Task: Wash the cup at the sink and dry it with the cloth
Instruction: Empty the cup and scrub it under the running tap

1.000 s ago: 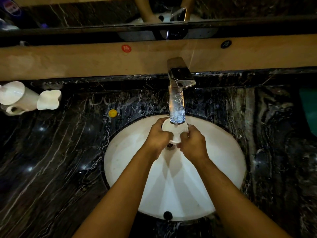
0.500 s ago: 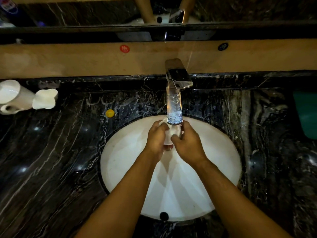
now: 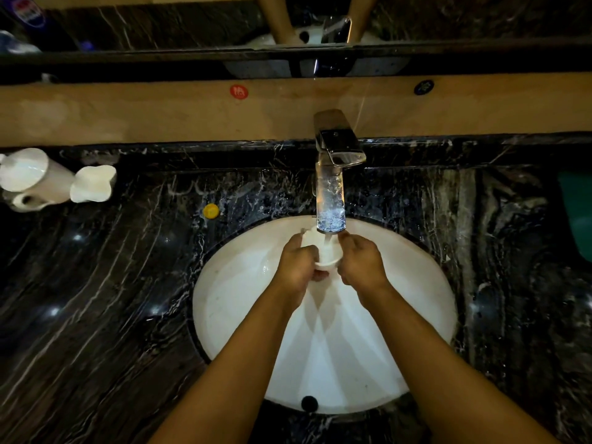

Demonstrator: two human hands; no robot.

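white cup (image 3: 325, 251) under tap (image 3: 331, 200), both hands' grip closed on it: left hand (image 3: 296, 264), right hand (image 3: 362, 262).

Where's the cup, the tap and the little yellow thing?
cup (image 3: 326, 256): head view, on its white side between the hands.
tap (image 3: 340, 146): head view, on its shiny metal top.
yellow thing (image 3: 211, 210): head view, on its middle, on the counter.

Dim, warm light; fisheye bend at edges, glare on counter (image 3: 96, 283).
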